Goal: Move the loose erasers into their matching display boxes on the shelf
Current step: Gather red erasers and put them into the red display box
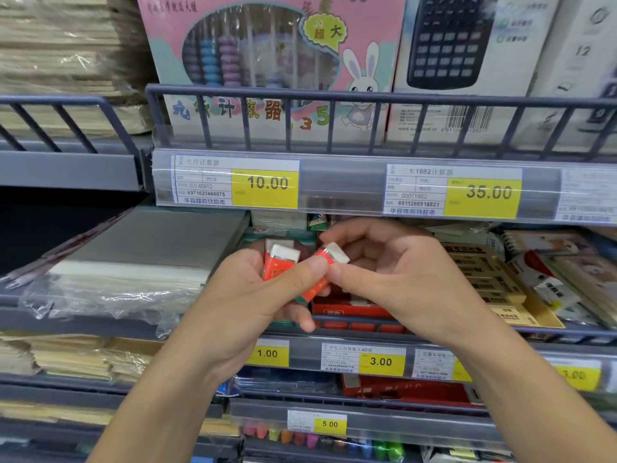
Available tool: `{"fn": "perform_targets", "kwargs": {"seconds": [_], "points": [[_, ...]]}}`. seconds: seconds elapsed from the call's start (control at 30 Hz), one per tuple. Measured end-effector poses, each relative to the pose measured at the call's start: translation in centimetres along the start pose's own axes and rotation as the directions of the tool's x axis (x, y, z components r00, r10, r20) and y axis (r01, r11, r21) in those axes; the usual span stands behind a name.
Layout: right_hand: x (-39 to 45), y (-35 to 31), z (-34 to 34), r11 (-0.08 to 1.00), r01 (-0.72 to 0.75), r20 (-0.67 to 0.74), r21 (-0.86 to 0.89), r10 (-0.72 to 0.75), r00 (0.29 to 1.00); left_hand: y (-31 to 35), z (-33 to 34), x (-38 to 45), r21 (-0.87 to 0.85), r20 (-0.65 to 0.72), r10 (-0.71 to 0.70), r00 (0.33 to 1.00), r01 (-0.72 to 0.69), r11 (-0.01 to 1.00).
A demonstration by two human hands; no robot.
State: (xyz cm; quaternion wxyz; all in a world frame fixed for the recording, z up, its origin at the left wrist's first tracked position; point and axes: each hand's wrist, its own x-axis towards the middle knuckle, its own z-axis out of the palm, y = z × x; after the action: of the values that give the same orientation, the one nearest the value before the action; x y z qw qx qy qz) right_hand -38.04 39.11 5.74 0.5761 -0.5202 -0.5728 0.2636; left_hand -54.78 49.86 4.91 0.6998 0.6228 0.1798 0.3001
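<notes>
Both forearms reach up from the bottom edge toward the middle shelf (434,332), where the left hand (253,295) curls around a small stack of erasers (280,260), white blocks in orange-red paper sleeves with one white end showing. Just beside it, the right hand (394,272) meets the left thumb on another eraser (322,272) of the same look, tilted with its white end up, both pinching it above a red display box (347,309) on the shelf.
</notes>
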Motion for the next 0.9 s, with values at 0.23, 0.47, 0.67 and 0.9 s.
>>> {"fn": "perform_targets", "kwargs": {"seconds": [0.23,0.47,0.67,0.9], "points": [[-0.9,-0.8,-0.9,0.932,0.053,0.045,-0.358,-0.039,0.998,-0.5,-0.2,-0.1,0.033,-0.049,0.006,0.999,-0.004,0.999],[-0.7,-1.4,-2.6,0.803,-0.002,-0.070,-0.596,-0.049,0.996,-0.7,-0.5,0.3,0.173,-0.120,-0.009,0.993,0.030,0.985],[0.5,0.3,-3.5,0.744,-0.158,-0.134,-0.650,0.093,0.987,-0.6,-1.7,0.3,0.139,-0.126,-0.016,0.992,0.034,0.990],[1.9,1.3,-3.0,0.739,-0.146,-0.012,-0.657,0.183,0.983,-0.9,-1.8,0.6,-0.084,-0.173,-0.094,0.980,0.080,0.993]]}}
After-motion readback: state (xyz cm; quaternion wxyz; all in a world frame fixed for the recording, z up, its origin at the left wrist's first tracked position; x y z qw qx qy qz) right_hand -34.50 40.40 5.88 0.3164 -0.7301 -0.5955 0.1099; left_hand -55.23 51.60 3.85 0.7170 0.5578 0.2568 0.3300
